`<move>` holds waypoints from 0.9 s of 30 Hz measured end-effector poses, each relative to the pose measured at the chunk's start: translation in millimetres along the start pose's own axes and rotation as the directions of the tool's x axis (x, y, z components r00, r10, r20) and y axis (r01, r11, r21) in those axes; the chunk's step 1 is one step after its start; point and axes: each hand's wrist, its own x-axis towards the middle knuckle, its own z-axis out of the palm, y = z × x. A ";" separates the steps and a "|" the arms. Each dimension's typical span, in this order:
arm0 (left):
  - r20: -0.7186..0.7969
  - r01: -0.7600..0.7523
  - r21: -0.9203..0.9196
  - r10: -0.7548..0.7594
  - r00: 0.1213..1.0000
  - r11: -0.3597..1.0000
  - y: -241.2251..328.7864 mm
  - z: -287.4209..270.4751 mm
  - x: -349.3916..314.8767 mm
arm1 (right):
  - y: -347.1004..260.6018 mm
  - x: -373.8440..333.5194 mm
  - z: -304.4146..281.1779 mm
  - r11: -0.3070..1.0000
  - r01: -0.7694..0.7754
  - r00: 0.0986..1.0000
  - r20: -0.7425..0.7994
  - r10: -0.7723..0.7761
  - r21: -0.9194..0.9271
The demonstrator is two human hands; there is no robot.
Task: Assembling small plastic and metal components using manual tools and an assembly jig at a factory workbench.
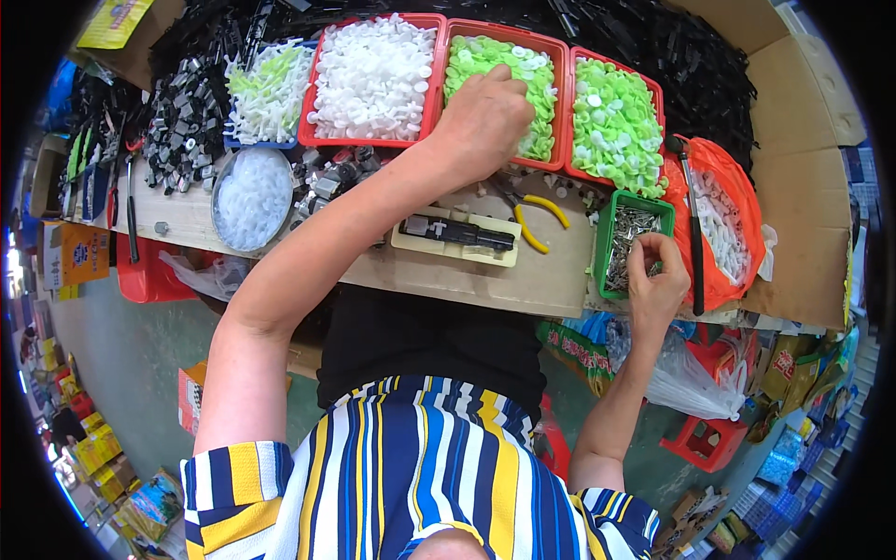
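The person wears a shirt (420, 476) with lengthwise stripes in navy, white, yellow and blue. Its short sleeves (229, 518) have striped cuffs (245, 471). The trousers (425, 336) are black.

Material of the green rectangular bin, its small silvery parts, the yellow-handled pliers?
Green rectangular bin: probably plastic, even colour, slight sheen.
Small silvery parts: likely bare metal, bright glints.
Yellow-handled pliers: handles smooth, uniformly bright, so plastic or rubber; dark head probably steel, finish unclear.
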 end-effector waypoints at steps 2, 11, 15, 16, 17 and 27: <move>-0.002 0.051 -0.034 -0.051 0.999 0.998 1.2 -7.3 -1.5 | -2.5 0.6 -1.8 0.999 -0.011 0.999 -0.031 0.013 0.040; 0.007 0.295 -0.408 -0.320 0.948 0.864 5.2 -40.4 -15.2 | -65.1 8.9 38.7 0.888 0.070 0.998 -0.023 -0.067 0.454; 0.462 0.642 -0.719 -0.508 0.727 0.264 31.9 -69.8 -28.2 | -93.2 14.3 57.1 0.779 0.166 0.985 -0.060 -0.163 0.605; 0.464 0.634 -0.728 -0.493 0.736 0.261 34.8 -71.0 -34.7 | -97.1 14.4 60.9 0.779 0.167 0.984 -0.057 -0.167 0.604; 0.463 0.625 -0.737 -0.482 0.744 0.258 36.7 -73.5 -41.1 | -101.9 14.5 65.7 0.778 0.215 0.974 -0.070 -0.215 0.591; 0.456 0.586 -0.793 -0.476 0.752 0.165 38.8 -75.2 -69.1 | -116.0 3.9 78.3 0.820 0.376 0.922 -0.083 -0.379 0.432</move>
